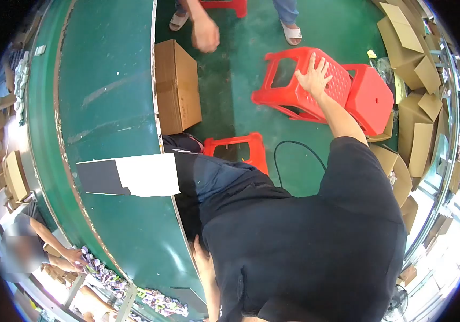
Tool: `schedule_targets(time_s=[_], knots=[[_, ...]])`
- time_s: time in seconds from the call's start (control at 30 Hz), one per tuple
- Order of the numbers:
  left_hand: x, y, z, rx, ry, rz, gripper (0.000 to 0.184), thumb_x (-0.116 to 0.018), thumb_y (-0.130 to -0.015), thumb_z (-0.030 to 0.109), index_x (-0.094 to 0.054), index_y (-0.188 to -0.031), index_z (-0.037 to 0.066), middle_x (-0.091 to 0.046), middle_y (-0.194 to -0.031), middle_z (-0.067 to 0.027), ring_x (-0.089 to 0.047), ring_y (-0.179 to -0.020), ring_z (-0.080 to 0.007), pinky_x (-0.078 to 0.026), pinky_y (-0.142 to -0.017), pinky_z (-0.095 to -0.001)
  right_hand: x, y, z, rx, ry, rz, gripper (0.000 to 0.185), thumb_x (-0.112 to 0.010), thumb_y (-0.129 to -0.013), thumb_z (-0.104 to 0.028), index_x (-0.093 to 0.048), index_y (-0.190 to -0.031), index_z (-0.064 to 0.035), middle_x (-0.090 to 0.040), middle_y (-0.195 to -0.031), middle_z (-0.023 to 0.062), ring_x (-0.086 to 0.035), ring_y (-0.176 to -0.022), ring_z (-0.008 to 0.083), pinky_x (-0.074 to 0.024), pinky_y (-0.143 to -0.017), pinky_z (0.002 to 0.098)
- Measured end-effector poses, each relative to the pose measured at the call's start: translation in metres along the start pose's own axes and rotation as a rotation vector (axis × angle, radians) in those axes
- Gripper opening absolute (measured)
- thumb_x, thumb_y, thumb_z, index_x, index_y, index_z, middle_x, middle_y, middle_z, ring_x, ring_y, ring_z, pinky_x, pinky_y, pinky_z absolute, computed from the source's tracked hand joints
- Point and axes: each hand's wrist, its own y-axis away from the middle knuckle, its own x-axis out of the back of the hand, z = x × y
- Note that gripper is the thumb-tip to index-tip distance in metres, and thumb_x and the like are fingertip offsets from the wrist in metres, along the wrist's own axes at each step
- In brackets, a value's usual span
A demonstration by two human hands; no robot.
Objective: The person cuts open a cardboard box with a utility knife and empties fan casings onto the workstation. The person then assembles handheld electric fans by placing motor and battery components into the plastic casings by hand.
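My right hand (314, 78) reaches out with its fingers spread on the perforated surface of a red plastic stool (337, 75), which is tipped on its side. Another red stool (370, 99) touches it on the right. Down by the edge of the green table (117, 118), my left hand (202, 256) rests with its fingers stretched along the edge and nothing seen in it. A white and dark grey sheet (146, 174) lies across the table, its end over the edge beside my legs. Near my knees stands a smaller red stool (256, 153).
A closed cardboard box (179, 88) stands against the table. Beyond it is another person's hand (205, 35). Open cartons (417, 134) line the right side, and a black cable (294, 143) curves over the floor. At lower left, a co-worker's hands (74, 256) are at small purple-and-white items (104, 275).
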Motion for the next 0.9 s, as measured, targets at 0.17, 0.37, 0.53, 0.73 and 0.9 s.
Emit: schedule_targets(time_s=[0.17, 0.37, 0.53, 0.73, 0.9], knots=[[0.057, 0.007, 0.102, 0.095, 0.154, -0.262, 0.057, -0.062, -0.098, 0.014, -0.052, -0.152, 0.000, -0.063, -0.142, -0.0264, -0.059, -0.131, -0.0457, -0.046, -0.114, -0.0480, -0.004, 0.046, -0.047, 0.042, 0.125, -0.237, 0.111, -0.068, -0.092, -0.056, -0.001, -0.173, -0.0204, 0.002, -0.180, 0.0191, 0.005, -0.164, 0.0475, -0.0169, -0.113, 0.0883], [0.106, -0.027, 0.169, -0.660, -0.305, 0.049, 0.048, -0.064, -0.095, 0.000, -0.058, -0.142, -0.005, -0.063, -0.136, -0.0268, -0.064, -0.124, -0.0443, -0.051, -0.108, -0.0475, -0.005, 0.028, 0.033, -0.102, 0.091, -0.135, 0.106, -0.066, -0.095, -0.048, 0.000, -0.173, -0.0214, -0.002, -0.179, 0.0213, 0.001, -0.163, 0.0482, -0.0207, -0.110, 0.0903], [0.124, -0.039, 0.152, -0.732, -0.416, 0.060, 0.050, -0.067, -0.094, 0.000, -0.058, -0.143, -0.004, -0.062, -0.137, -0.0249, -0.063, -0.124, -0.0422, -0.052, -0.105, -0.0484, -0.004, 0.055, 0.064, -0.119, 0.270, -0.183, 0.103, -0.065, -0.098, -0.041, 0.003, -0.173, -0.0226, -0.003, -0.178, 0.0223, -0.003, -0.163, 0.0498, -0.0233, -0.111, 0.0889], [0.120, -0.037, 0.129, -0.622, -0.292, 0.118, 0.043, -0.064, -0.097, 0.000, -0.062, -0.140, -0.001, -0.063, -0.135, -0.0235, -0.062, -0.124, -0.0420, -0.050, -0.107, -0.0468, -0.006, 0.047, 0.160, -0.357, 0.235, -0.214, 0.102, -0.063, -0.101, -0.034, 0.010, -0.172, -0.0266, -0.001, -0.179, 0.0203, -0.006, -0.162, 0.0512, -0.0273, -0.106, 0.0904], [0.111, -0.043, 0.136, -0.572, -0.342, 0.220, 0.044, -0.067, -0.095, 0.001, -0.063, -0.138, -0.001, -0.060, -0.128, -0.0228, -0.062, -0.116, -0.0405, -0.052, -0.099, -0.0468, -0.011, 0.075, 0.204, -0.350, 0.259, -0.335, 0.108, -0.069, -0.096, -0.030, 0.008, -0.172, -0.0273, 0.002, -0.178, 0.0230, -0.007, -0.159, 0.0579, -0.0299, -0.108, 0.0878]])
